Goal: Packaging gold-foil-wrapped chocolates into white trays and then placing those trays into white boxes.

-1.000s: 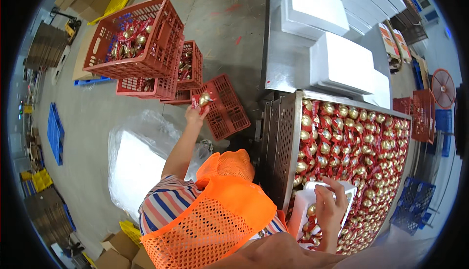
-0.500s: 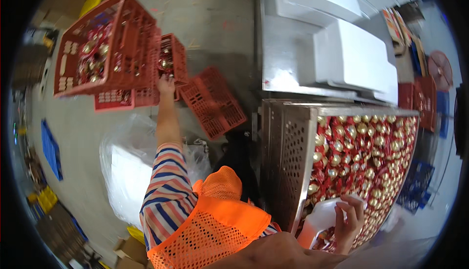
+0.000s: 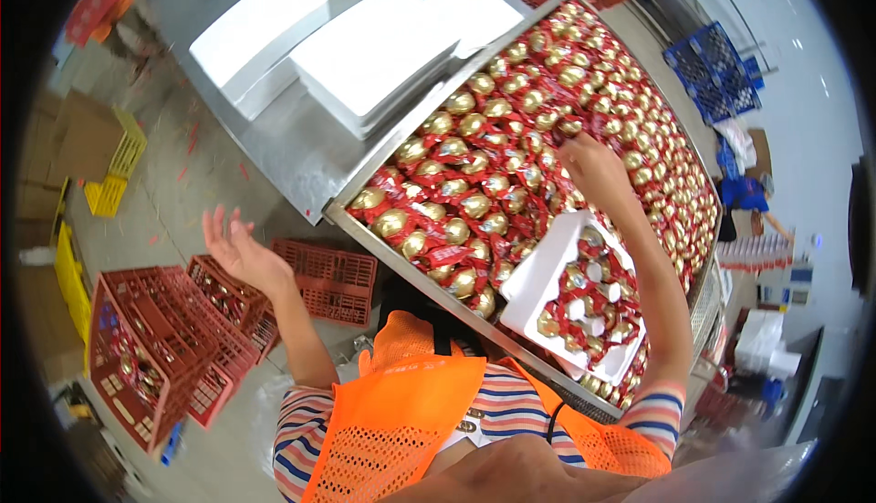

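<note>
Many shiny gold balls point(image 3: 475, 204) in red wrappers point(image 3: 445, 255); left hand point(image 3: 250, 258) spread, right hand's point(image 3: 595, 171) grip unclear.

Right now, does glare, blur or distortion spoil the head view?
Head view: the white foam pieces look washed out, nearly featureless; the left hand looks slightly soft, the right hand clear enough; the metal bin bows along its right rim; black corners frame the picture; the lower right looks hazy.
</note>
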### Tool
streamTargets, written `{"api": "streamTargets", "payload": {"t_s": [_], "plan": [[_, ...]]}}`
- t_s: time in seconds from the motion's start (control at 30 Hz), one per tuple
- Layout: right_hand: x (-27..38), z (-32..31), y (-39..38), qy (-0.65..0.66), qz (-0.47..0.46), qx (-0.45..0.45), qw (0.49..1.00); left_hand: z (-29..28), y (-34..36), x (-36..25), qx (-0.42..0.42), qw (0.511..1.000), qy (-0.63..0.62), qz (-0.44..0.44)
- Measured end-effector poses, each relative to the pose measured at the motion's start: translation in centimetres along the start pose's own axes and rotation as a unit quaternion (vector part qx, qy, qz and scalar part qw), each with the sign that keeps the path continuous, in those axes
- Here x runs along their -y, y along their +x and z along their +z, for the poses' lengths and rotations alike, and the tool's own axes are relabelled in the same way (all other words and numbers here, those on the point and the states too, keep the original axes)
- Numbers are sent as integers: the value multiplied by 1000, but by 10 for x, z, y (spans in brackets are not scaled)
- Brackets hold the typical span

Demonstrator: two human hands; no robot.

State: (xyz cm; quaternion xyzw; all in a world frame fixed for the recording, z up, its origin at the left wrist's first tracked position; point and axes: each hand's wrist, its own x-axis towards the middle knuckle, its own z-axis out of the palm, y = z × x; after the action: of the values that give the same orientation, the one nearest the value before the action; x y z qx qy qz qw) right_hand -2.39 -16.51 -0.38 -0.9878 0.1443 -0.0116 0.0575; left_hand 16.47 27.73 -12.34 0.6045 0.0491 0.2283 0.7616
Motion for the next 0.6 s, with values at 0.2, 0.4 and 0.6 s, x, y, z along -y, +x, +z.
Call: {"api": "streamTargets", "payload": {"t_s": [0.2,0.4,0.6], "plan": [[-101,65,63,74,93,101,988,176,-73,-76,513,856,24,-58],[-71,108,80,60,93,121,987,251,-146,-13,741,620,211,152],[-101,82,68,349,196,119,909,255,-151,42,730,614,260,150]]}}
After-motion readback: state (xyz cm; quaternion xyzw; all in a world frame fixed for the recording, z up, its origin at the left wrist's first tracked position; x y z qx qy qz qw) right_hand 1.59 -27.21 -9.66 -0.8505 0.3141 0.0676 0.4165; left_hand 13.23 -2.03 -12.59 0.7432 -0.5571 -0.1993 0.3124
